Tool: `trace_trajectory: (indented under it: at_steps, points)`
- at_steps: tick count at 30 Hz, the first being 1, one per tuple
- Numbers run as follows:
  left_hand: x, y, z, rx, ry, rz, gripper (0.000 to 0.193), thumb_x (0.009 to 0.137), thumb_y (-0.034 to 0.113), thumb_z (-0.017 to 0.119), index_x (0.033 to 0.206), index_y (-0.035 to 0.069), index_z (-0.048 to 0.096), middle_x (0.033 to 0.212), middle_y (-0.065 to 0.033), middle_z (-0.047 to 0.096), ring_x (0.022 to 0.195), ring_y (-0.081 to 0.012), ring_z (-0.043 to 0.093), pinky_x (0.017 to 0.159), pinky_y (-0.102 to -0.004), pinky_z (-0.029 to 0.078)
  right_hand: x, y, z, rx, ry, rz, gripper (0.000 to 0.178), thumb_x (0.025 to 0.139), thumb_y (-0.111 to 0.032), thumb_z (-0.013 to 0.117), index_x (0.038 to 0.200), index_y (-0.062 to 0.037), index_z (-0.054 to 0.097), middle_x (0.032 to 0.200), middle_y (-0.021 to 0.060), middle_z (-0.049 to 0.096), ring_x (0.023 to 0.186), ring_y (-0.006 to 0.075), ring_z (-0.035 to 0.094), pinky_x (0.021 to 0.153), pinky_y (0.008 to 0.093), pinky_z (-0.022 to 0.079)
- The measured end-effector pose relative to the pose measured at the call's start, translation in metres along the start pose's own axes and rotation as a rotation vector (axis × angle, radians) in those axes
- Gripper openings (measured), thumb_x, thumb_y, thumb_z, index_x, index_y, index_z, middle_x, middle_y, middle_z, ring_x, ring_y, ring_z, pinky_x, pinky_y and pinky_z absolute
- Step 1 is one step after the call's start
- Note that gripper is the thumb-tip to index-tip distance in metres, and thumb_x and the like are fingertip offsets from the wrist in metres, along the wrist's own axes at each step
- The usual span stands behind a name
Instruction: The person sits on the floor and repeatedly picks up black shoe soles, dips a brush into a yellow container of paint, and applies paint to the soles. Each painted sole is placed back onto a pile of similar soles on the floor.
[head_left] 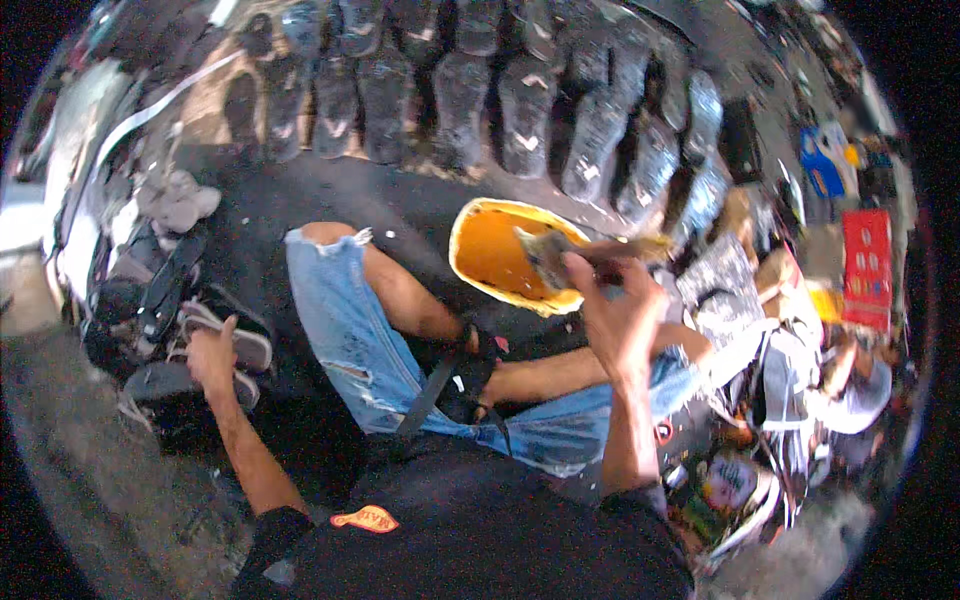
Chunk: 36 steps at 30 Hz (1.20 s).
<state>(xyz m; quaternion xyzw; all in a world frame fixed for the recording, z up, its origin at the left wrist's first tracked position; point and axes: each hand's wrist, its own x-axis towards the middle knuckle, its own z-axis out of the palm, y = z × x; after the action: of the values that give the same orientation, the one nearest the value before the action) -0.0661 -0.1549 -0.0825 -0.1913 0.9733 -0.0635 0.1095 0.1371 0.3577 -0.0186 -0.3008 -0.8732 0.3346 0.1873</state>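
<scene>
My left hand (pixel 211 360) is at the far left, closed on a dark shoe (pixel 243 312) with a pale sole edge. Part of its grip is hidden behind the shoe. A second dark shoe (pixel 165 385) lies right below it. In front of my right knee, my right hand (pixel 627 315) pinches a flat, worn, brownish piece (pixel 547 255), too blurred to name exactly. That piece overhangs the right side of a cut-open yellow container (pixel 500 235), whose rim is ragged and pale.
Rows of dark shoe soles (pixel 460 110) line the far side. My legs in torn jeans (pixel 345 300) are folded between my hands. More footwear (pixel 180 200) is piled at the left. Bags and scraps (pixel 725 300) crowd the right, near a red box (pixel 866 265).
</scene>
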Motion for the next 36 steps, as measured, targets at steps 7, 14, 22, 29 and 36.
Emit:
trace_trajectory:
  at_steps: [7, 14, 22, 29, 36]
  points:
    - [0.041, -0.023, 0.027, -0.154, 0.097, 0.148, 0.042, 0.088, 0.043, 0.078, 0.094, 0.002, 0.08, 0.093, -0.0193, 0.078, 0.091, -0.0426, 0.074, 0.084, -0.05, 0.057, -0.018, 0.034, 0.044, -0.144, 0.012, -0.337, 0.021, 0.09, -0.021, 0.083, 0.103, -0.0076, 0.075, 0.087, 0.0137, 0.073, 0.083, 0.0312, 0.073, 0.077, 0.0397, 0.058]
    - [-0.044, -0.019, -0.058, -1.101, -0.036, 0.158, 0.019, 0.104, 0.023, 0.065, 0.095, 0.006, 0.061, 0.081, 0.0029, 0.054, 0.073, -0.0087, 0.053, 0.071, -0.0299, 0.047, -0.008, 0.066, -0.02, 0.506, 0.321, 0.215, 0.02, 0.103, -0.018, 0.068, 0.106, 0.0022, 0.068, 0.092, 0.0034, 0.07, 0.082, 0.0099, 0.061, 0.075, 0.03, 0.051]
    - [-0.183, 0.091, -0.003, -0.549, 0.273, 0.955, 0.05, 0.082, 0.001, 0.077, 0.131, 0.004, 0.068, 0.147, -0.0155, 0.059, 0.135, -0.0394, 0.054, 0.115, -0.0458, 0.042, -0.043, 0.071, -0.025, 0.726, 0.016, 0.351, 0.027, 0.101, -0.024, 0.071, 0.11, 0.0009, 0.07, 0.101, 0.0055, 0.073, 0.087, 0.011, 0.068, 0.079, 0.0302, 0.056]
    - [-0.177, 0.12, -0.023, -1.216, -0.333, 0.802, 0.049, 0.093, 0.018, 0.066, 0.138, 0.0, 0.065, 0.144, -0.0207, 0.062, 0.123, -0.0318, 0.065, 0.104, -0.0408, 0.053, 0.014, 0.036, -0.045, 1.706, 0.052, 0.513, 0.029, 0.102, -0.023, 0.072, 0.122, -0.0031, 0.068, 0.117, 0.009, 0.077, 0.098, 0.0175, 0.076, 0.083, 0.0318, 0.063]
    - [-0.223, 0.19, -0.026, -2.125, -1.694, 0.398, 0.063, 0.101, 0.043, 0.047, 0.14, -0.006, 0.055, 0.13, -0.0236, 0.068, 0.11, -0.0334, 0.07, 0.092, -0.0492, 0.058, -0.007, -0.051, 0.002, 0.441, -0.112, -0.625, 0.032, 0.08, -0.031, 0.091, 0.092, -0.0067, 0.074, 0.086, 0.0099, 0.072, 0.083, 0.0289, 0.071, 0.077, 0.0422, 0.054]
